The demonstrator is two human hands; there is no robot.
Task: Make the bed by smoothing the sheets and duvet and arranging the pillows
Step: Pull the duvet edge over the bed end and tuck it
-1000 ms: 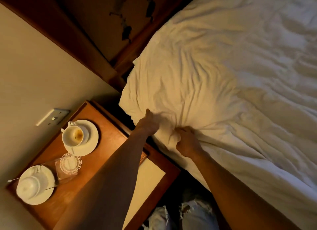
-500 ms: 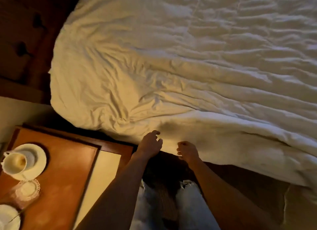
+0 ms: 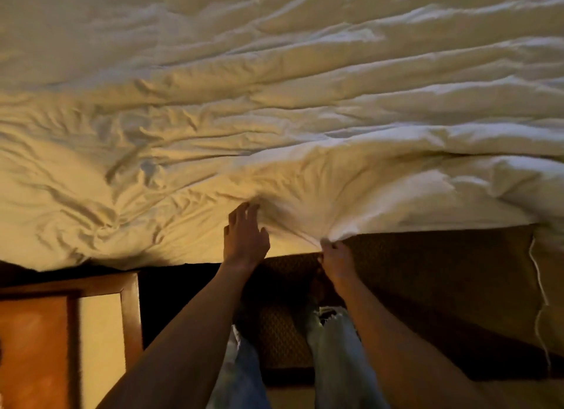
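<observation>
- Right now the duvet lies rumpled across the bed, its near edge hanging over the side.
- Right hand has its fingers pinched tight on that edge, tugging folds toward the person.
- Left hand just beside it, fingers spread and lightly bent, tips pressing into the cloth without gripping.
- Looks soft, puffy and light; it should drag easily, best taken along the hem.

I see the duvet as matt white cloth, heavily creased; the bench beside it is reddish wood with a soft sheen; the trousers are frayed pale denim.
</observation>
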